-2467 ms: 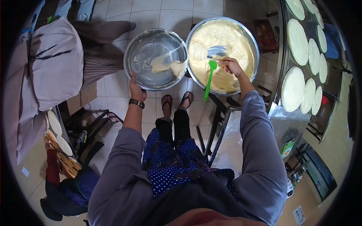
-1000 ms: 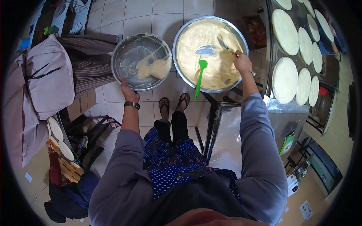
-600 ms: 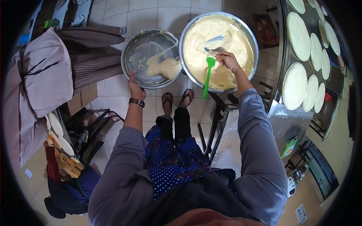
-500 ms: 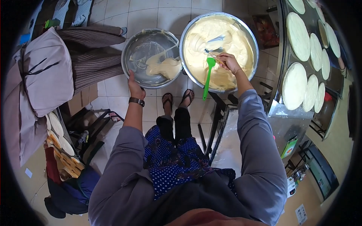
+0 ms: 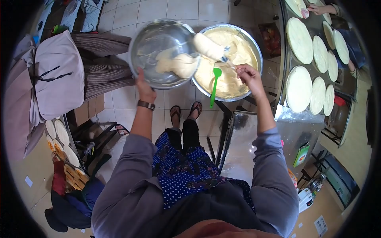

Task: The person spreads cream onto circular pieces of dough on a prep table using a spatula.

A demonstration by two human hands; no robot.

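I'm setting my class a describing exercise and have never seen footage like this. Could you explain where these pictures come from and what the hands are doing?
There is no machine here: a person works with two bare hands. Every picture comes from one camera worn on that person's head, looking forward and down, so their own arms and feet show.

The left hand grips the near side of a metal bowl that has some pale mixture inside. The right hand has its fingers around a utensil, which carries a thick lump above the second bowl. A green spatula rests there, its handle across the near rim.

Pale discs lie on the surface at the right. The hand at top right is someone else's.
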